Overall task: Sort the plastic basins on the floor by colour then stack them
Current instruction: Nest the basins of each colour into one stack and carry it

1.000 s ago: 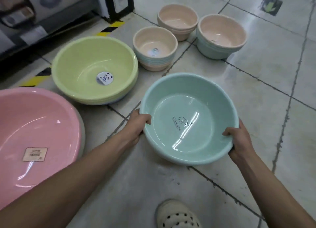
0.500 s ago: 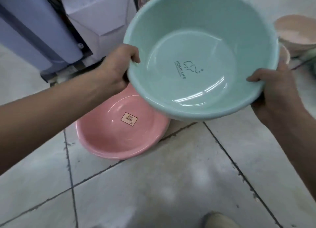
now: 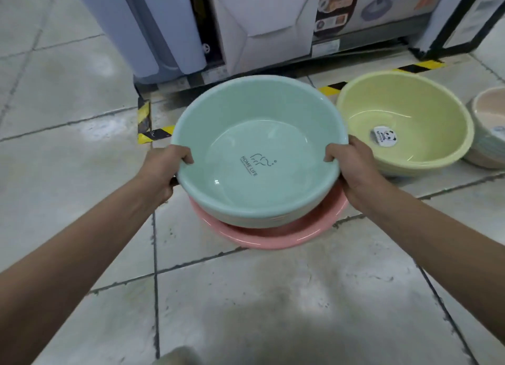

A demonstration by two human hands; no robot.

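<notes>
A mint-green basin (image 3: 257, 151) marked "HOME LIFE" sits inside the pink basin (image 3: 273, 236), whose rim shows below it on the floor. My left hand (image 3: 164, 170) grips the green basin's left rim, thumb curled over the edge. My right hand (image 3: 352, 167) grips the right rim the same way. To the right stands a yellow-green basin (image 3: 426, 118) with a panda sticker inside. A beige basin (image 3: 489, 110) is cut off by the right edge.
Boxed goods and a shelf base (image 3: 273, 36) line the far side, behind black-and-yellow floor tape (image 3: 330, 88). A pale blue-grey upright item (image 3: 153, 31) stands at the back left. The tip of a shoe (image 3: 177, 356) shows at the bottom.
The green basin was lifted off the floor, swung left and came down into the pink basin. Both hands kept their grip on its rim throughout.
</notes>
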